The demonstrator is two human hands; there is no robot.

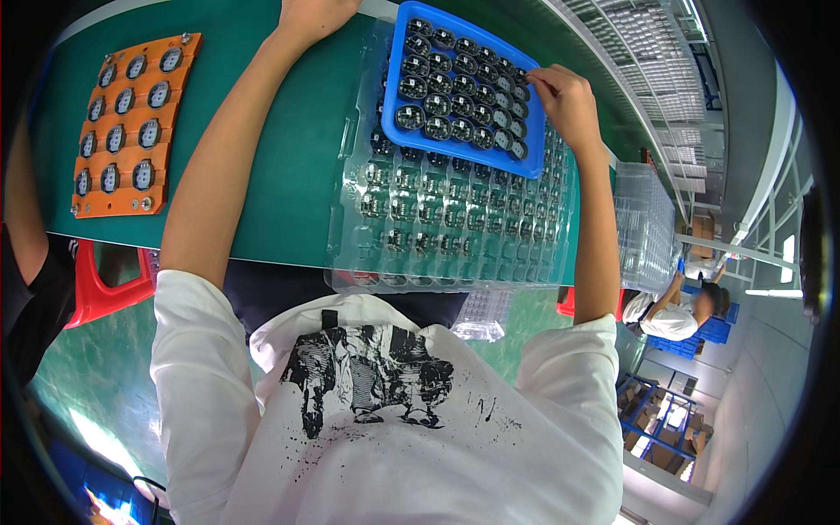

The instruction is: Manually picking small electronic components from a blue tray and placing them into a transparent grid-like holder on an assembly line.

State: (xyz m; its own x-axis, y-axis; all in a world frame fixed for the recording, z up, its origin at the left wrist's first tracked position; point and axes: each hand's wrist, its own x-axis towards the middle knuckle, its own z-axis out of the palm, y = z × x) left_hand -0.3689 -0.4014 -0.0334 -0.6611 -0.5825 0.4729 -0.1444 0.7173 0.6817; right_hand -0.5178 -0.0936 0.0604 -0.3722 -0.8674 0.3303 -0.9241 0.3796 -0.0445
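A blue tray (407, 140) holds rows of small round dark parts (437, 103), some of them showing pale grey faces along the right side. My right hand (567, 101) reaches over the tray's right rim, thumb and fingers pinched together at the round parts; whatever lies between the fingertips is too small to make out. At the top edge, left of the tray, is my left hand (317, 16), its fingers cut off by the picture's edge. Under the blue tray lies a clear plastic tray (350, 232) with many pockets, several holding small metallic-looking parts.
An orange plate (131, 70) with rows of round parts lies on the green table (280, 201) at left. Stacked clear trays (643, 227) stand at right. Red stools (109, 297) are below the table edge. Another person's arm (28, 192) is at far left; a further person (678, 315) sits at right.
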